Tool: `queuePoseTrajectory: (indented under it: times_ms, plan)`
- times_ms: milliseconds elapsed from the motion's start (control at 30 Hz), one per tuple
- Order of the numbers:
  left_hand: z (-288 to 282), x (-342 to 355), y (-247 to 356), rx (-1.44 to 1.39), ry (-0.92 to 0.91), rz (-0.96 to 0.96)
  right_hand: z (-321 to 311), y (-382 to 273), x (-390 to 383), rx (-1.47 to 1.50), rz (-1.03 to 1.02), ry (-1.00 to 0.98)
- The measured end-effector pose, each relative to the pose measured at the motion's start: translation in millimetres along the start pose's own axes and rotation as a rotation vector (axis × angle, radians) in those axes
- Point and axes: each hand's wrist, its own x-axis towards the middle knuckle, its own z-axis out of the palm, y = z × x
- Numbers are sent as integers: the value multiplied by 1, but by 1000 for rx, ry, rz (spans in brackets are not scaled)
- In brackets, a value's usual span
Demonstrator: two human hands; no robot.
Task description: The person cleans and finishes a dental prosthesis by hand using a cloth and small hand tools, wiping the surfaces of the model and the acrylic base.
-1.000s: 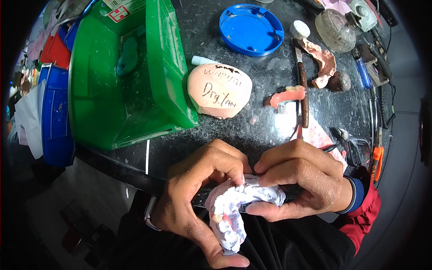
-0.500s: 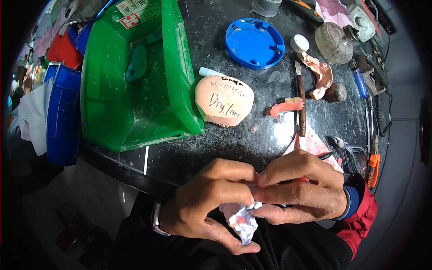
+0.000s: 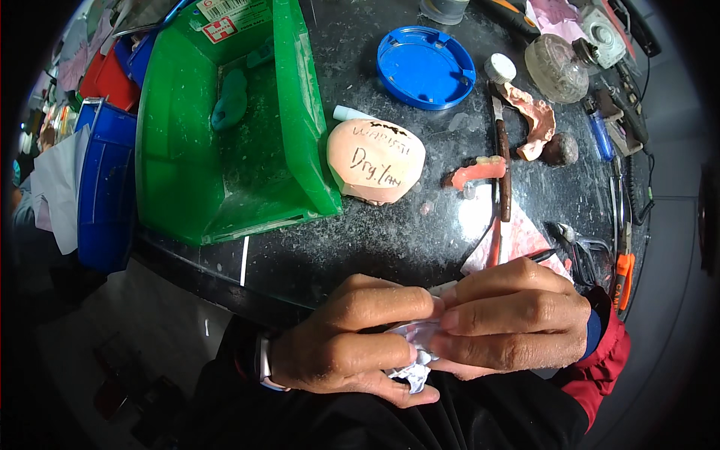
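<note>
At the bench's front edge, my left hand (image 3: 352,334) and my right hand (image 3: 517,319) meet with curled fingers. Between them they pinch a crumpled whitish sheet (image 3: 416,375), part of it shiny and thin; whatever lies inside is hidden. Beyond my hands sits a pale pink plaster model (image 3: 376,161) with handwriting on top. A pink partial denture (image 3: 478,172) lies to its right, beside a wooden-handled knife (image 3: 504,187). Farther back is a pink arch-shaped dental piece (image 3: 538,124). Under the knife's end, near my right hand, rests a red-stained paper (image 3: 517,240).
A green bin (image 3: 307,112) with teal pieces inside stands at left, beside a blue bin (image 3: 105,195). Toward the back are a blue lid (image 3: 426,67), a white cap (image 3: 500,68) and a glass burner (image 3: 556,71). An orange-handled cutter (image 3: 622,277) lies at right.
My fingers have closed further over the crumpled sheet, hiding more of it and the reddish bit seen in it before. My right hand has shifted slightly right and down.
</note>
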Motion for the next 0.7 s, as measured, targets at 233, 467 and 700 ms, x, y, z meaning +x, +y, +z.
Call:
queuePoseTrajectory:
  times_ms: [233, 467, 700]
  plan:
    - [-2, -7, 2, 40, -22, 1, 1, 0, 0, -2, -21, -23]
    - [-5, 4, 4, 70, -100, 54, -5, -6, 0, -45, 6, -55]
    - [-6, -12, 4, 139, 68, -96, -44, -18, 28, -513, 278, -180]
